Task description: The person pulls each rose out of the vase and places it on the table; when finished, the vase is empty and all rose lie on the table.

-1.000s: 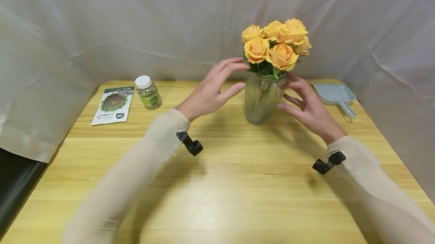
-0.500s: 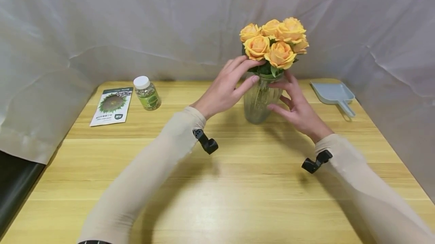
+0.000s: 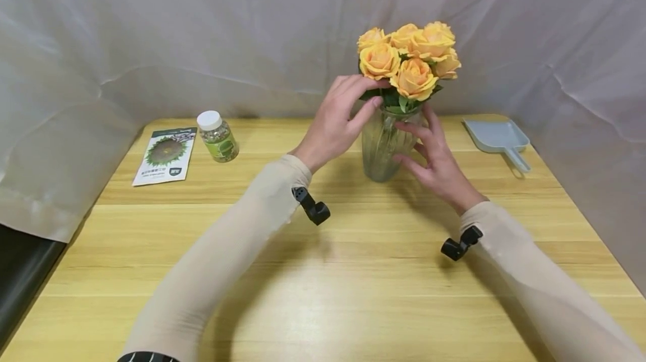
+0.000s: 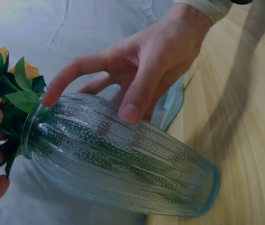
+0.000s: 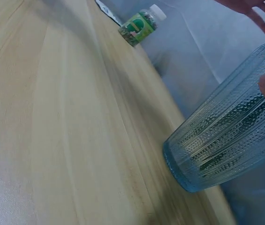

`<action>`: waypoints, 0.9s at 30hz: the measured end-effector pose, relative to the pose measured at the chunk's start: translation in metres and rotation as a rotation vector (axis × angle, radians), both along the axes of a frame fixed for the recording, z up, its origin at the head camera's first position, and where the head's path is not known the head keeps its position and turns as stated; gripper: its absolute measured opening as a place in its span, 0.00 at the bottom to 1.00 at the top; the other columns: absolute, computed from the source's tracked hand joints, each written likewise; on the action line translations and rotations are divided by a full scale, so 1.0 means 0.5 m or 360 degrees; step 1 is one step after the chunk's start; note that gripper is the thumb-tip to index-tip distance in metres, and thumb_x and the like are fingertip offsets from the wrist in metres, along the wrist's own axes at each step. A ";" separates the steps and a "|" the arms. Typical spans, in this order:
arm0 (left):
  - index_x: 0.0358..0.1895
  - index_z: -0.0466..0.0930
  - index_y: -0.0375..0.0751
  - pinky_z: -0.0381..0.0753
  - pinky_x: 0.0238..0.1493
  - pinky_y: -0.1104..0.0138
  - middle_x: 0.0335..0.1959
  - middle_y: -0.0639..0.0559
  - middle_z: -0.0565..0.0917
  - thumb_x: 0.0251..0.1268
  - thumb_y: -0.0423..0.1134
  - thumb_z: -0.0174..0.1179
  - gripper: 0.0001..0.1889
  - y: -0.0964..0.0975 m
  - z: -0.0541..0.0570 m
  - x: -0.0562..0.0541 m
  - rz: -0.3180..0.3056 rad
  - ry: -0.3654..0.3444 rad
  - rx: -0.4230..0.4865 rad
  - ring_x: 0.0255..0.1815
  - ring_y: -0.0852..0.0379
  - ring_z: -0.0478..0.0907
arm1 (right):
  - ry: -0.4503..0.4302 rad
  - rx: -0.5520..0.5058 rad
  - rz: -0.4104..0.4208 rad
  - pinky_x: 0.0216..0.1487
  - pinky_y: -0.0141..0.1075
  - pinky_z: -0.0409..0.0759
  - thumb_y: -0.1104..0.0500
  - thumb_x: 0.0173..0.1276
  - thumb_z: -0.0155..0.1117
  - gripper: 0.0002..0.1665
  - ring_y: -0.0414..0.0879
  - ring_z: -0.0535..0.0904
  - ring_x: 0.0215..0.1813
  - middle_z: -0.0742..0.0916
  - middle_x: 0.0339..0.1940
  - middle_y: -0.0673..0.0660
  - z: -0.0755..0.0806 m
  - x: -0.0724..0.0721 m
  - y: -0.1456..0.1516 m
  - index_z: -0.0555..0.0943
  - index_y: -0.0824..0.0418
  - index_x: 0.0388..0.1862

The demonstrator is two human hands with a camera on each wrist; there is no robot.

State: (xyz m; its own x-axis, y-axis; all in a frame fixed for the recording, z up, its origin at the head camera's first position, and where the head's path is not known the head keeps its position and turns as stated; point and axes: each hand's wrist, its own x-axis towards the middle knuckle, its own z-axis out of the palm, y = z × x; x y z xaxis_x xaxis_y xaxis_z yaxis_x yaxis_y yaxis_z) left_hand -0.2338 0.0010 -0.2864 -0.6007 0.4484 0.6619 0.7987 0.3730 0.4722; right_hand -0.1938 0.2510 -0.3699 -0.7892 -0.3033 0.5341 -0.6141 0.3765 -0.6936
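A ribbed clear glass vase [image 3: 381, 152] stands upright on the wooden table, holding a bunch of yellow-orange roses [image 3: 415, 78]. My left hand [image 3: 330, 124] reaches in from the left and grips the bunch just below the blooms, thumb and fingers on either side of the leafy stems. Leaves and petals hide some of its fingertips. On the vase's right side, my right hand [image 3: 439, 163] holds the glass, its thumb low on the near wall and a finger up by the rim. The left wrist view shows this right hand [image 4: 146, 65] over the textured vase [image 4: 123, 154].
A white-capped jar [image 3: 218, 137] with a green label stands at the back left, beside a flat seed packet [image 3: 166, 156]. A pale blue dustpan [image 3: 497, 137] lies at the back right. Grey cloth [image 3: 242, 42] hangs behind the table.
My left hand has moved right and up, from beside the roses to their stems. The roses rise slightly, the left bloom most. My right hand has shifted left against the vase.
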 end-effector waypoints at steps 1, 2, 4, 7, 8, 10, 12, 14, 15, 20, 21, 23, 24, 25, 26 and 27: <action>0.69 0.82 0.40 0.68 0.78 0.68 0.69 0.47 0.85 0.87 0.40 0.57 0.17 0.001 0.002 -0.001 0.0010 0.0019 0.0022 0.71 0.51 0.75 | 0.0019 0.0012 -0.0011 0.73 0.81 0.67 0.75 0.70 0.72 0.38 0.67 0.52 0.90 0.44 0.94 0.56 0.000 0.000 -0.001 0.72 0.63 0.76; 0.68 0.83 0.40 0.68 0.77 0.69 0.68 0.47 0.86 0.87 0.39 0.57 0.16 0.001 0.005 -0.002 0.0016 0.0038 0.0047 0.70 0.51 0.75 | 0.0033 0.0016 -0.0016 0.72 0.81 0.68 0.75 0.70 0.72 0.38 0.68 0.53 0.89 0.44 0.93 0.57 0.000 0.000 -0.002 0.72 0.63 0.76; 0.68 0.83 0.40 0.68 0.76 0.70 0.67 0.47 0.86 0.86 0.38 0.58 0.16 0.002 0.012 -0.003 0.0030 0.0074 0.0096 0.69 0.52 0.76 | 0.0051 0.0026 -0.0026 0.72 0.81 0.69 0.75 0.70 0.72 0.37 0.69 0.55 0.88 0.45 0.93 0.59 0.001 0.001 -0.002 0.72 0.64 0.76; 0.67 0.84 0.40 0.71 0.72 0.70 0.65 0.48 0.87 0.86 0.37 0.58 0.15 0.002 0.025 -0.004 0.0052 0.0119 0.0173 0.67 0.52 0.77 | 0.0052 0.0032 -0.0034 0.72 0.81 0.69 0.74 0.70 0.72 0.38 0.69 0.55 0.88 0.45 0.93 0.58 0.000 0.000 -0.002 0.71 0.63 0.76; 0.66 0.84 0.40 0.72 0.71 0.70 0.65 0.48 0.87 0.86 0.36 0.58 0.15 0.002 0.029 -0.004 0.0064 0.0131 0.0197 0.66 0.52 0.78 | 0.0047 0.0029 -0.0035 0.72 0.81 0.69 0.74 0.71 0.72 0.38 0.69 0.55 0.89 0.45 0.93 0.58 0.000 0.001 -0.001 0.71 0.63 0.76; 0.66 0.84 0.39 0.76 0.67 0.69 0.64 0.47 0.87 0.85 0.35 0.59 0.14 0.001 0.039 -0.002 0.0077 0.0137 0.0254 0.64 0.52 0.78 | 0.0044 0.0032 -0.0045 0.73 0.80 0.69 0.74 0.71 0.73 0.38 0.67 0.54 0.89 0.45 0.94 0.56 -0.001 0.001 0.000 0.71 0.62 0.77; 0.65 0.85 0.38 0.80 0.64 0.71 0.63 0.46 0.87 0.84 0.35 0.60 0.14 0.000 0.047 0.000 0.0096 0.0141 0.0307 0.62 0.52 0.79 | 0.0039 0.0033 -0.0052 0.73 0.81 0.69 0.73 0.71 0.73 0.38 0.66 0.53 0.90 0.46 0.94 0.56 -0.002 0.002 0.001 0.72 0.62 0.76; 0.63 0.85 0.36 0.83 0.61 0.72 0.61 0.44 0.87 0.83 0.34 0.62 0.14 -0.002 0.056 0.001 0.0100 0.0150 0.0370 0.61 0.52 0.80 | 0.0036 0.0036 -0.0057 0.73 0.80 0.70 0.73 0.71 0.73 0.38 0.65 0.53 0.90 0.46 0.94 0.55 -0.002 0.002 0.001 0.72 0.62 0.76; 0.63 0.84 0.35 0.85 0.59 0.73 0.60 0.42 0.87 0.82 0.34 0.63 0.14 -0.003 0.060 0.001 0.0099 0.0156 0.0404 0.60 0.52 0.81 | 0.0034 0.0039 -0.0059 0.73 0.79 0.70 0.73 0.71 0.73 0.38 0.64 0.53 0.90 0.47 0.94 0.55 -0.003 0.002 0.001 0.72 0.62 0.76; 0.59 0.84 0.30 0.88 0.56 0.73 0.54 0.37 0.86 0.79 0.32 0.65 0.13 -0.011 0.089 0.003 0.0091 0.0227 0.0606 0.53 0.50 0.84 | 0.0011 0.0035 -0.0048 0.74 0.76 0.72 0.73 0.71 0.73 0.38 0.63 0.55 0.90 0.47 0.93 0.55 -0.002 0.002 -0.001 0.72 0.62 0.77; 0.59 0.84 0.29 0.88 0.57 0.73 0.54 0.37 0.86 0.79 0.31 0.65 0.12 -0.013 0.097 0.003 0.0087 0.0232 0.0650 0.53 0.50 0.85 | 0.0008 0.0037 -0.0047 0.74 0.76 0.72 0.74 0.71 0.73 0.38 0.63 0.55 0.89 0.47 0.93 0.55 -0.002 0.002 -0.001 0.72 0.62 0.77; 0.58 0.84 0.28 0.89 0.58 0.72 0.54 0.35 0.85 0.78 0.30 0.65 0.12 -0.018 0.113 0.004 0.0072 0.0241 0.0736 0.53 0.50 0.86 | 0.0004 0.0044 -0.0054 0.74 0.75 0.73 0.73 0.71 0.73 0.38 0.63 0.57 0.89 0.47 0.93 0.54 -0.002 0.001 -0.002 0.71 0.62 0.77; 0.58 0.84 0.27 0.90 0.57 0.71 0.54 0.35 0.85 0.78 0.29 0.65 0.12 -0.022 0.121 0.005 0.0065 0.0237 0.0776 0.53 0.50 0.86 | -0.0002 0.0045 -0.0058 0.74 0.75 0.73 0.73 0.71 0.73 0.38 0.63 0.58 0.89 0.47 0.93 0.53 -0.003 0.001 -0.003 0.71 0.62 0.77; 0.58 0.84 0.27 0.90 0.57 0.70 0.54 0.35 0.85 0.78 0.29 0.65 0.12 -0.026 0.129 0.006 0.0065 0.0226 0.0814 0.53 0.50 0.87 | -0.0003 0.0048 -0.0062 0.74 0.74 0.73 0.73 0.71 0.73 0.38 0.63 0.59 0.88 0.47 0.93 0.53 -0.003 0.001 -0.003 0.71 0.62 0.77; 0.58 0.84 0.27 0.91 0.57 0.69 0.55 0.35 0.85 0.78 0.28 0.65 0.12 -0.031 0.137 0.008 0.0059 0.0201 0.0859 0.53 0.50 0.87 | -0.0001 0.0051 -0.0064 0.74 0.74 0.73 0.73 0.71 0.74 0.39 0.63 0.59 0.88 0.48 0.93 0.53 -0.003 0.001 -0.004 0.71 0.62 0.77; 0.58 0.83 0.26 0.92 0.56 0.67 0.56 0.36 0.84 0.78 0.27 0.65 0.12 -0.037 0.145 0.009 0.0047 0.0173 0.0914 0.53 0.50 0.88 | 0.0001 0.0053 -0.0064 0.74 0.73 0.74 0.73 0.70 0.74 0.39 0.63 0.59 0.88 0.48 0.94 0.53 -0.004 0.001 -0.004 0.71 0.62 0.77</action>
State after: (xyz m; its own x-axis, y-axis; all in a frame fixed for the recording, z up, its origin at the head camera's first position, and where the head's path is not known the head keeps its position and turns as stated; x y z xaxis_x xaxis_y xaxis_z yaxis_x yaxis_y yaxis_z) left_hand -0.2292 -0.0174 -0.2140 -0.5224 -0.0165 0.8526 0.8471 0.1046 0.5210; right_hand -0.1932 0.2490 -0.3717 -0.8008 -0.2888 0.5247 -0.5983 0.4240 -0.6798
